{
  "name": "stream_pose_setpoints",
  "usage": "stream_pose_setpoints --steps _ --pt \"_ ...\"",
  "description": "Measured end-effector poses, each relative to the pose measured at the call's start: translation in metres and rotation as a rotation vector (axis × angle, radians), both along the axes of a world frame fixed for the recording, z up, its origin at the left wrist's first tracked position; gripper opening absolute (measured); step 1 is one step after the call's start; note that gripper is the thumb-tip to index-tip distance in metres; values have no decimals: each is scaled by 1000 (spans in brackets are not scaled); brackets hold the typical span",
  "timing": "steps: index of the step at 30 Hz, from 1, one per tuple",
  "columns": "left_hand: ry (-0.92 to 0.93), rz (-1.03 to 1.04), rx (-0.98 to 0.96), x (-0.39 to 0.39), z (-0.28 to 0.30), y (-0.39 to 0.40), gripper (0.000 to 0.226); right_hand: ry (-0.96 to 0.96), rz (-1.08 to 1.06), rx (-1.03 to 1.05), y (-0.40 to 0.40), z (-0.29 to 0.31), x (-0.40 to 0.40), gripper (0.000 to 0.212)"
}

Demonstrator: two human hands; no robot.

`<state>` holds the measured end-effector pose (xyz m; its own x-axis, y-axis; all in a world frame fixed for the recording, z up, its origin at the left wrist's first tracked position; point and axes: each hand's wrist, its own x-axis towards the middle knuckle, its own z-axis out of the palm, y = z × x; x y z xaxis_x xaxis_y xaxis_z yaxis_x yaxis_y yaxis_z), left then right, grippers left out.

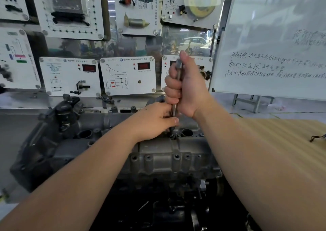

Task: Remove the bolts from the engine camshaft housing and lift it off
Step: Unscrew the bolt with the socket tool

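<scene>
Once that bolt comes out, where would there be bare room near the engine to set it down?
The corrugated cardboard sheet, right of the camshaft housing and below the whiteboard, is mostly bare; only a small wire piece lies at its far edge. The housing top is crowded around the left hand, right hand and tool.

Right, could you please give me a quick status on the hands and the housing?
Right hand fisted on upright driver. Left hand steadying its lower shaft. Tip on a bolt, camshaft housing still seated. Nothing obstructing.
</scene>
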<state>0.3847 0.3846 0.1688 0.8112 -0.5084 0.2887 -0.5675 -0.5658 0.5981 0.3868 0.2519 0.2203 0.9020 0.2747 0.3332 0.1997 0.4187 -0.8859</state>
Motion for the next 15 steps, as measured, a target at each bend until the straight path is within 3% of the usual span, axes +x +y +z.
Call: stream_pose_setpoints --steps 5,8,15 --pt "-60 32 25 1 2 -1 16 -356 -483 -141 8 -24 0 22" --pt "-52 40 5 2 1 -2 19 -568 -778 -307 5 -30 1 25" --pt "1 -51 -53 6 -2 0 12 -621 -822 -384 5 -35 0 21"
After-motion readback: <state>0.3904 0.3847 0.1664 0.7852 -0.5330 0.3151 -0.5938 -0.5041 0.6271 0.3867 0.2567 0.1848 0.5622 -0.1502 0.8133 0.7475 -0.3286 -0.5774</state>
